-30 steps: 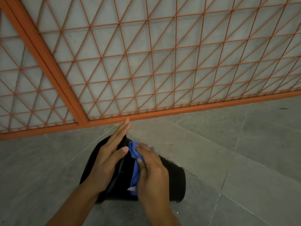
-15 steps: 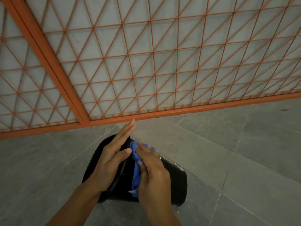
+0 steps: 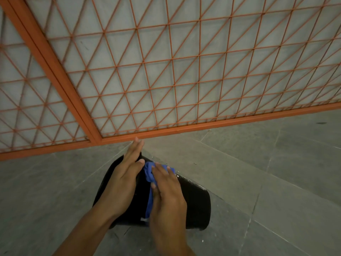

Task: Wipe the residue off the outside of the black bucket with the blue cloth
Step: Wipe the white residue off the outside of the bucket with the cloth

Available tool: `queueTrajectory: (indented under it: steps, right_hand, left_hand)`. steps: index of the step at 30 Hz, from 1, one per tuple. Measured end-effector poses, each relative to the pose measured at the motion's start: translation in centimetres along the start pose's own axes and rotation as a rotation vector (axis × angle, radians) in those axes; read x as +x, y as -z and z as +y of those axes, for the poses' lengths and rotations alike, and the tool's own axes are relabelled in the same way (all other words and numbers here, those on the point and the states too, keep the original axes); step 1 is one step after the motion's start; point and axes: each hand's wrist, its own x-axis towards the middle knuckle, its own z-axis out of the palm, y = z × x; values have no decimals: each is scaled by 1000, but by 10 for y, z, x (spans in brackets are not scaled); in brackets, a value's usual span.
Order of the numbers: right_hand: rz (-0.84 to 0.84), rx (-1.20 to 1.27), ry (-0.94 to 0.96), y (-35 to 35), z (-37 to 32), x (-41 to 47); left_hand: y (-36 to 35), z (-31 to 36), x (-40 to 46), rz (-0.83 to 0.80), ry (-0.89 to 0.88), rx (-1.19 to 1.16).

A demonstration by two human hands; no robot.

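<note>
A bare utility space: grey stone-tile floor [image 3: 258,163] meets an orange metal mesh partition [image 3: 166,71].

A single head-worn wide-angle view is provided, directed forward and down at close range. The grey tiled floor [image 3: 276,182] is seen below, the orange lattice grille [image 3: 184,71] ahead, tilted.

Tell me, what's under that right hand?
A bunched blue cloth pokes out from under the right hand, pressed against the black bucket lying on its side. The bucket's surface beneath the cloth is hidden.
</note>
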Motion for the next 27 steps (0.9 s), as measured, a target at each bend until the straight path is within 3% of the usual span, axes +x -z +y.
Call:
queueTrajectory:
  steps: [3, 8, 18, 23, 24, 27]
  right_hand:
    - [-160, 30, -100, 14, -7, 21]
    - [-189, 29, -256, 28, 3, 13]
    - [-153, 200, -170, 36, -15, 10]
    - [-278, 525, -479, 31, -15, 35]
    - [-322, 508, -487, 30, -12, 34]
    - [-222, 283, -496, 32, -13, 27]
  left_hand:
    - [0, 6, -1, 15, 7, -65]
    - [-10, 13, -8, -5, -11, -86]
    - [-22, 15, -12, -26, -30, 69]
    - [-21, 16, -10, 22, -23, 70]
    - [-21, 17, -10, 19, -24, 80]
    - [-25, 22, -12, 8, 2, 62]
